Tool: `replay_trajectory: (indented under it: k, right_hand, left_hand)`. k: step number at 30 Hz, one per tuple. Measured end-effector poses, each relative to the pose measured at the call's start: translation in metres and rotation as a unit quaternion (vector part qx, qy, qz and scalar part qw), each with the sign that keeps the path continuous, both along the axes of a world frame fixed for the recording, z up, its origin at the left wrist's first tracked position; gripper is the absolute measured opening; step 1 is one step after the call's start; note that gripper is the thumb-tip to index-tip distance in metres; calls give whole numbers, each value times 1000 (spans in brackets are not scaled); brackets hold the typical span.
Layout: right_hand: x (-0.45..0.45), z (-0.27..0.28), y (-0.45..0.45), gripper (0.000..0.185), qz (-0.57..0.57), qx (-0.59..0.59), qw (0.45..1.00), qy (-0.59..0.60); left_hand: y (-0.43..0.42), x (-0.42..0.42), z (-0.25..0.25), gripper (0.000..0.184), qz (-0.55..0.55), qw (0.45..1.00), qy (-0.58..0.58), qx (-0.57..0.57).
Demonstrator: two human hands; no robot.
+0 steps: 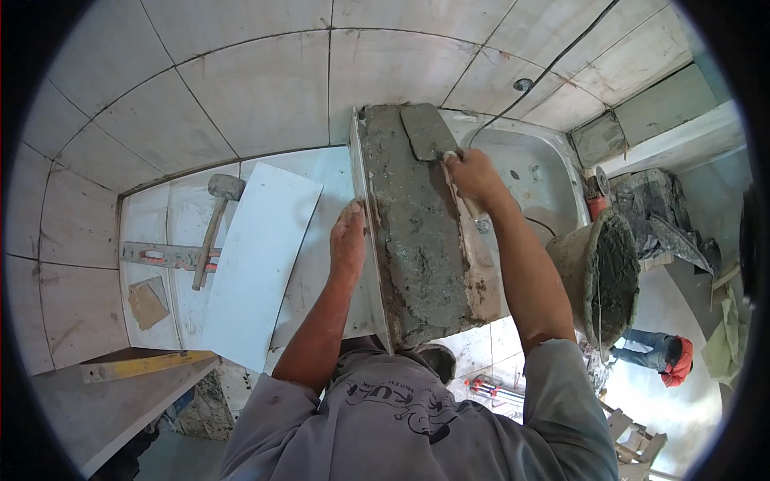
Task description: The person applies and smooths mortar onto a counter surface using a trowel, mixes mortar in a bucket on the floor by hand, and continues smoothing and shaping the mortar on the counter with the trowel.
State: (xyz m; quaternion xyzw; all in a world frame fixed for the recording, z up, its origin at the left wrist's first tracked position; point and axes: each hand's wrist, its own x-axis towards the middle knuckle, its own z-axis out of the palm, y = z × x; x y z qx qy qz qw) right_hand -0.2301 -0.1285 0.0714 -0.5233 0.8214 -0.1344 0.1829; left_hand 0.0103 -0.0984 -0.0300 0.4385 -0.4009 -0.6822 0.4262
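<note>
A long low wall topped with wet grey mortar runs from the tiled back wall toward my body. My right hand is closed on the handle of a trowel, whose flat, mortar-coated blade lies on the mortar at the far end. On the left side of the low wall stands a thin upright tile. My left hand rests against the outer face of this tile, fingers extended and pointing away from me, holding nothing.
White tile sheet, mallet and metal level lie left. A white basin and mortar bucket are right. A yellow level lies lower left. A person in red is at lower right.
</note>
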Motion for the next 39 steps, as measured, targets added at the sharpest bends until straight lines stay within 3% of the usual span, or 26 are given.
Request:
replay_trajectory:
  k: [1,5,7,10,14,16,19,24,29,36,39]
  right_hand:
    - [-1,6,-1,37,-39,19,997,-60]
    - [0,22,19,41,-85,19,990,-110]
    - [-2,18,29,42,-85,-8,996,-4]
    - [10,17,33,44,-87,28,995,49]
    - [21,9,14,48,-76,24,997,7]
    - [26,10,-4,48,-80,26,996,4]
    - [27,11,-18,49,-90,11,996,2]
    - [22,13,-4,49,-84,-7,995,49]
    - [18,16,12,48,-96,-21,992,-85]
    - [19,-11,-17,47,-72,8,995,-69]
    - [24,-11,-18,48,-96,-16,988,-117]
  left_hand:
    - [0,-2,-2,49,41,999,11,-23]
    - [-1,-1,-8,52,45,999,11,-24]
    - [-3,-1,-5,54,40,999,-21,-19]
    - [-2,0,7,56,23,1000,-3,-4]
    - [-3,1,3,57,28,1000,7,-9]
    - [-4,5,1,60,-27,999,-22,20]
    - [-1,-1,-5,56,34,999,17,-5]
    - [-3,0,-4,55,21,1000,11,0]
    - [-7,1,-19,63,-11,1000,-4,-19]
    - [-3,4,-11,62,-19,1000,5,-8]
    - [-4,4,-18,62,-18,1000,7,-14]
